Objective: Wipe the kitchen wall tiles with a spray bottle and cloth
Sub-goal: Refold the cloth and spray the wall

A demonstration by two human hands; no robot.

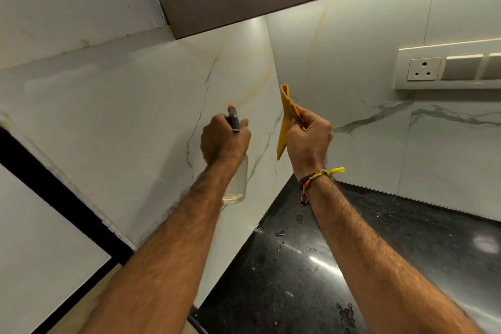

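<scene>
Spraying looks in hand: left hand (pixel 225 138) clamped on the spray bottle (pixel 235 171) aimed at the wall tiles (pixel 130 106) above the tabletop's (pixel 298 279) back corner, right hand (pixel 309 141) gripping the yellow cloth (pixel 286 122), which likely wipes next.

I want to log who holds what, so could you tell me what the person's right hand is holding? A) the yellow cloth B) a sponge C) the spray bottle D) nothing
A: the right hand grips the yellow cloth, while the left hand holds the spray bottle.
</scene>
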